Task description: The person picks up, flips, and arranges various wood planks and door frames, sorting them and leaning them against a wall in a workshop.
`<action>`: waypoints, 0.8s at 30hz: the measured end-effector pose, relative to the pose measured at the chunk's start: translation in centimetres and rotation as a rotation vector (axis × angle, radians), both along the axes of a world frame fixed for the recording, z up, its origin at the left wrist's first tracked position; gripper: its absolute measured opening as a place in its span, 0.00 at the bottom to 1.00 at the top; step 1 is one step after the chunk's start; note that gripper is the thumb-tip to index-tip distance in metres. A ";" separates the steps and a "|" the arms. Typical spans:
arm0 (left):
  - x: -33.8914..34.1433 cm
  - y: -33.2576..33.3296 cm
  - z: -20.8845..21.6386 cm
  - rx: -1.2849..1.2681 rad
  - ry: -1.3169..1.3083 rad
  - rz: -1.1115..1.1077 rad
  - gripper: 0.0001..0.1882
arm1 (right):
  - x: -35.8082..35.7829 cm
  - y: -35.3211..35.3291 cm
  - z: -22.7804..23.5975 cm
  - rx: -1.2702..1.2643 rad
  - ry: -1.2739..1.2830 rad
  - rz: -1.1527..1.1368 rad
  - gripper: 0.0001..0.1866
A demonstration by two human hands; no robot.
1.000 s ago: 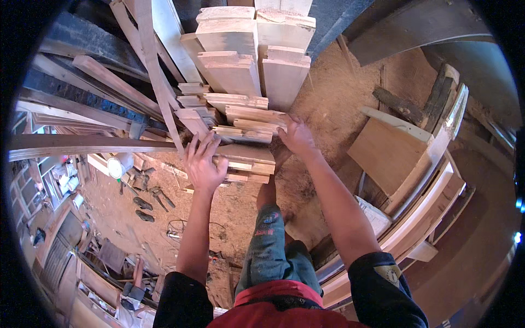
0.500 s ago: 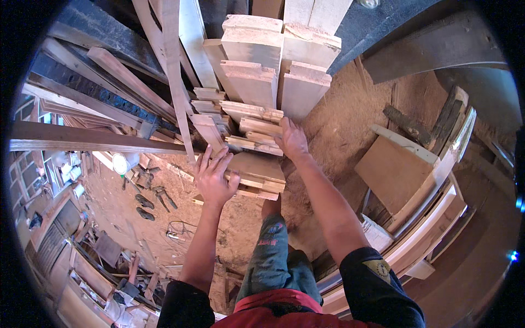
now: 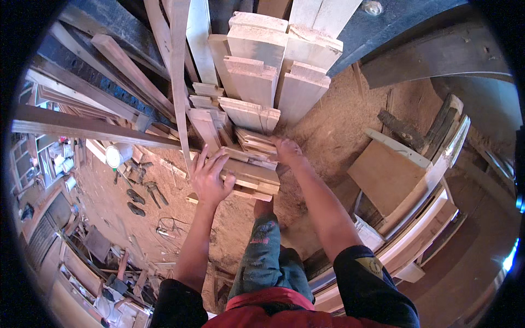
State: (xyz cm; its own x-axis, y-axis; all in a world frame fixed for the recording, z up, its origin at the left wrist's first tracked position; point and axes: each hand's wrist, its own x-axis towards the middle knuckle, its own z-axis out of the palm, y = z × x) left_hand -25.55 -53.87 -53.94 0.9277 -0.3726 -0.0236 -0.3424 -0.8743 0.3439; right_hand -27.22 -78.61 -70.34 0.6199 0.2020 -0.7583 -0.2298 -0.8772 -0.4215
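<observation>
Several short tongue-and-groove wooden boards (image 3: 257,143) stand on end in a row in front of me, leaning toward my body. My right hand (image 3: 289,152) is closed at their right edges, its fingertips partly hidden. Against the left side of the nearest boards (image 3: 253,172) rests my left hand (image 3: 210,180), fingers spread and thumb out along the wood. Just behind the leaning boards stands another pale board (image 3: 250,113), apart from them at the top. A narrow upright board (image 3: 204,127) is just beyond my left fingertips.
Taller boards (image 3: 303,90) stand behind. A thin strip (image 3: 179,71) and a long beam (image 3: 93,129) cross at the left. Sandals (image 3: 135,203) and a white bucket (image 3: 117,156) are on the sawdust floor. A brown panel (image 3: 387,174) and stacked lumber lie at the right.
Several middle boards have tipped toward me with my right hand, which moved slightly down, opening a gap to the board behind. My left hand has stayed nearly in place against the wood.
</observation>
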 end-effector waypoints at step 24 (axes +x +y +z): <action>-2.0 1.3 0.5 0.020 0.007 0.017 0.20 | -0.1 -2.5 0.0 0.067 -0.133 -0.020 0.31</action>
State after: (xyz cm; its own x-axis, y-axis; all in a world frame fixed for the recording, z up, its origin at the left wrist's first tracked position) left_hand -27.54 -52.57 -53.49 0.9338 -0.3559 -0.0376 -0.3247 -0.8867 0.3291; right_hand -27.37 -81.15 -70.34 0.7185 0.2357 -0.6544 -0.1851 -0.8421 -0.5065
